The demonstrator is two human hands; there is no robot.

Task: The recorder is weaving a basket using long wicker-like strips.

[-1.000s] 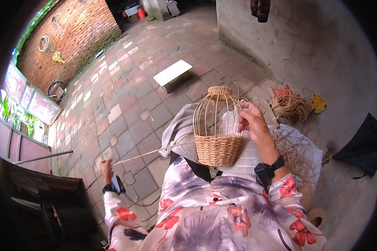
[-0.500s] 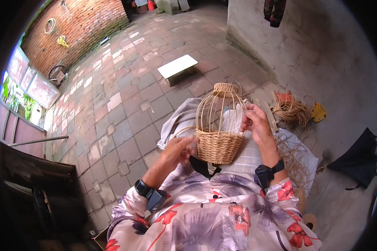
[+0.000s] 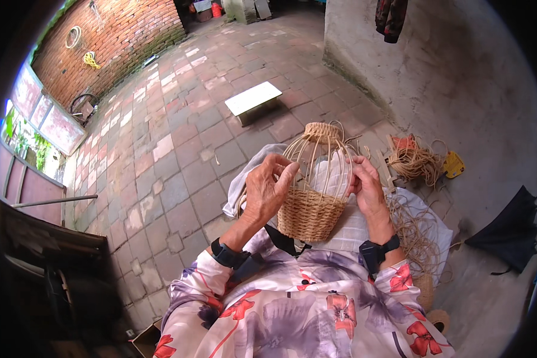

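Note:
A woven basket (image 3: 311,215) rests in my lap, tilted slightly away. Its lower part is tight tan weave; bare ribs rise from it to a small woven ring (image 3: 323,132). On the left side of the ribs is my left hand (image 3: 267,188), thumb and fingers bent together in a pinch; what lies between them is hidden. My right hand (image 3: 367,185) pinches a rib on the basket's right side, with the fingertips partly behind it. A pale cloth (image 3: 253,170) covers my lap under the basket.
A low white-topped stool (image 3: 253,98) stands on the paving ahead. To the right lie a bundle of tan cord (image 3: 414,161), a yellow tag-like piece (image 3: 453,164), loose strands on a white sheet (image 3: 432,238) and a black folded umbrella (image 3: 510,230). A plastered wall (image 3: 447,77) rises beyond them.
My left hand has moved up and forward from beside the woven part to the ribs, its fingers now bent in. The basket has tipped slightly; my right hand stays at its right side.

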